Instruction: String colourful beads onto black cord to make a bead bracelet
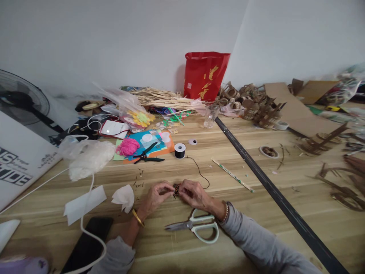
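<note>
Between my two hands is a small cluster of dark and reddish beads (176, 189). My left hand (156, 196) pinches its left side with thumb and forefinger. My right hand (195, 195) has its fingers closed on the right side of the cluster. A black cord (202, 173) curves over the table near my right hand, by a white spool of black cord (180, 150). Just below my hands lie scissors with pale green handles (194, 225), blades pointing left. Short dark bits (138, 179) are scattered left of my hands.
Black pliers (146, 155) and pink yarn (128, 147) lie on coloured sheets. A dark strip (265, 190) crosses the wooden table diagonally. At left are a white cable (83, 217) and a black phone-like slab (88, 243). A glass (210, 116) and red bag (205, 76) stand behind.
</note>
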Demonstrator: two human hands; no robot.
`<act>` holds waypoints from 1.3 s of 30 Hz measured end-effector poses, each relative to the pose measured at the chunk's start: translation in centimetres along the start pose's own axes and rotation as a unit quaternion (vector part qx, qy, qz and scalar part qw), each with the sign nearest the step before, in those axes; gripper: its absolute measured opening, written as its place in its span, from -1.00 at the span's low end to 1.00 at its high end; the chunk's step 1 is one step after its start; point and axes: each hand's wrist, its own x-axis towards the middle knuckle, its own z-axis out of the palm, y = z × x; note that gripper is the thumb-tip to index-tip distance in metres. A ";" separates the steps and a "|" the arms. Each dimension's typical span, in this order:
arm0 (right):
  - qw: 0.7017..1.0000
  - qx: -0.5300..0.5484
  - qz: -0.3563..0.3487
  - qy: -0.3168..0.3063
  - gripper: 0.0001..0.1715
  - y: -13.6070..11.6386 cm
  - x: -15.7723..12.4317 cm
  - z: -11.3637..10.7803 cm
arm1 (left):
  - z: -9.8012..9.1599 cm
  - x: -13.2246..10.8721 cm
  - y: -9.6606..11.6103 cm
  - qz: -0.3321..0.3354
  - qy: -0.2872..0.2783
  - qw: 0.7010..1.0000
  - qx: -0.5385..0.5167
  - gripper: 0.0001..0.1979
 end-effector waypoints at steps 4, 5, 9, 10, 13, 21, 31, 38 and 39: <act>1.000 -0.004 -0.003 0.001 -0.82 -0.1 0.1 0.0 | 0.0 0.0 0.4 -0.002 -0.001 1.000 0.005 -0.89; 1.000 -0.003 -0.004 0.002 -0.83 -0.2 0.1 -0.1 | 0.0 0.0 0.4 -0.001 -0.002 1.000 0.005 -0.89; 1.000 -0.006 -0.006 0.007 -0.82 -0.3 0.1 -0.1 | 0.0 0.0 0.5 0.003 -0.001 1.000 0.006 -0.89; 1.000 -0.006 -0.005 0.007 -0.82 -0.3 0.1 -0.1 | 0.0 0.0 0.4 0.002 -0.001 1.000 0.007 -0.90; 1.000 -0.006 -0.003 0.007 -0.82 -0.3 0.1 -0.1 | -0.1 0.0 0.3 -0.003 -0.002 1.000 0.015 -0.90; 1.000 -0.005 -0.013 0.007 -0.86 0.0 0.0 0.1 | -0.1 0.0 0.3 0.000 -0.003 1.000 0.029 -0.91; 1.000 -0.003 -0.023 0.010 -0.87 0.5 -0.2 0.4 | 0.0 0.0 0.2 0.010 -0.002 0.998 0.056 -0.92; 1.000 0.009 -0.023 0.003 -0.89 0.6 -0.2 0.5 | 0.3 -0.1 0.3 0.004 -0.008 0.998 0.057 -0.93; 1.000 0.011 -0.024 0.000 -0.90 0.7 -0.2 0.6 | 0.3 -0.2 0.3 0.001 -0.007 0.998 0.055 -0.93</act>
